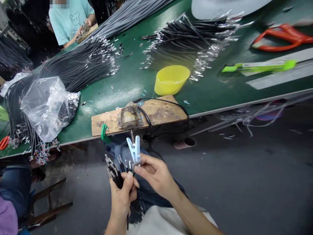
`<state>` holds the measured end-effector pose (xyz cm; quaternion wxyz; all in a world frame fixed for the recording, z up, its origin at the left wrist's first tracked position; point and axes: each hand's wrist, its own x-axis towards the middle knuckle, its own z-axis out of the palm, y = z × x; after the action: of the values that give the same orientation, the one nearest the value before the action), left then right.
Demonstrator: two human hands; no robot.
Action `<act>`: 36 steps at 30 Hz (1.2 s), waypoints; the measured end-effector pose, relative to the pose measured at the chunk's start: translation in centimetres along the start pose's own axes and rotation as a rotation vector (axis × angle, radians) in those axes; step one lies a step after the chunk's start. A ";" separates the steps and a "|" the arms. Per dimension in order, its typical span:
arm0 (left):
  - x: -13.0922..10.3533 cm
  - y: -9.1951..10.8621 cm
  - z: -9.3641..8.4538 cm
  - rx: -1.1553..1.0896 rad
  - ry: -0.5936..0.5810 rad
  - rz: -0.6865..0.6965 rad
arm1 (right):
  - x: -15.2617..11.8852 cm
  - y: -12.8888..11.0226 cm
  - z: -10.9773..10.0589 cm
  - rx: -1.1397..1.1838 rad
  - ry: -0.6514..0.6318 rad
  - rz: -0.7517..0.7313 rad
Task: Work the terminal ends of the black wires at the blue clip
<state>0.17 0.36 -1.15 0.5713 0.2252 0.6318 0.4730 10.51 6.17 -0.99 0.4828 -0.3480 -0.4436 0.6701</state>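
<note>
My left hand (123, 192) is wrapped around a bundle of short black cables (116, 174), whose silvery stripped ends point up and away from me. Close beside it, my right hand (156, 174) is pinched at the lower end of a light blue clothespin (134, 149). A small silvery bit shows at those fingertips, but I cannot make out what they grip. The clothespin sits at the tip of a metal shaft (132, 135), which sticks out from a small grimy motor (129, 117). Under the motor lies a wooden board (161, 112) at the table edge.
On the green table (137, 78) lie black cable piles (181, 42), a yellow cup (172, 80), orange-handled scissors (281, 37), a green cutter knife (260, 66) and a plastic bag (46, 107). A green clamp (104, 133) grips the board. Across the table sits a person (70, 23).
</note>
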 end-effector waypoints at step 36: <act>0.5 3.7 -0.8 0.418 -0.041 0.581 | 2.0 0.6 0.0 0.544 -0.152 0.294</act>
<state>-1.62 2.11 1.66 0.3671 0.5167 0.6130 0.4718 9.72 7.95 -1.58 0.4216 -0.2156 -0.2277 0.8508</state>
